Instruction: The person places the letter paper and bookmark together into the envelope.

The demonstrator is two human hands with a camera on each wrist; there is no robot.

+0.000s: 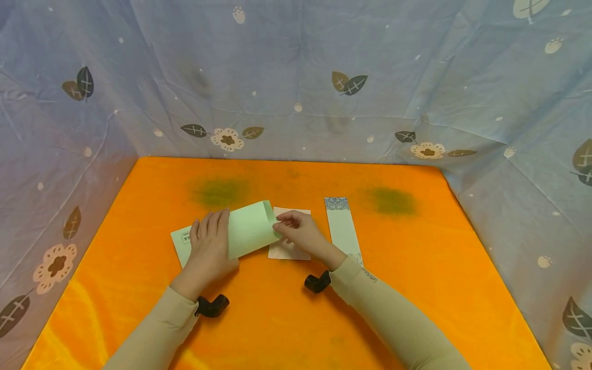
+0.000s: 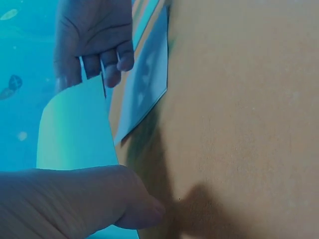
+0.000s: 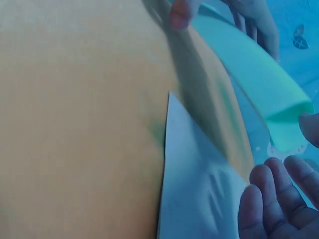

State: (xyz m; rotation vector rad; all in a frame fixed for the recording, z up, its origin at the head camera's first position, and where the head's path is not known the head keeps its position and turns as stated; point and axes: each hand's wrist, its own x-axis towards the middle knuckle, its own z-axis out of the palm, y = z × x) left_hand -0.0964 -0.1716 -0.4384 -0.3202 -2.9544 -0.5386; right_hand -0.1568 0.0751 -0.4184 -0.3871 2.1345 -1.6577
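A pale green envelope (image 1: 252,231) lies slanted between the two hands, its right end raised and gaping. My left hand (image 1: 210,244) grips it across the middle, fingers over the far side and the thumb (image 2: 119,194) along the near side. Printed characters show at its left end. At the gaping mouth, my right hand (image 1: 300,234) pinches the edge with thumb and forefinger, while the other fingers (image 3: 274,199) stay loosely bent. Partly under the right hand in the head view lies a pale card (image 1: 296,253), bare on the side that shows.
Right of the card lies a long pale strip (image 1: 342,226) with dark lace-like patterns at both ends, its lower end close to the right sleeve (image 1: 384,303). An orange cloth (image 1: 287,329) covers the table. Patterned blue-grey curtains (image 1: 296,61) stand behind and at both sides.
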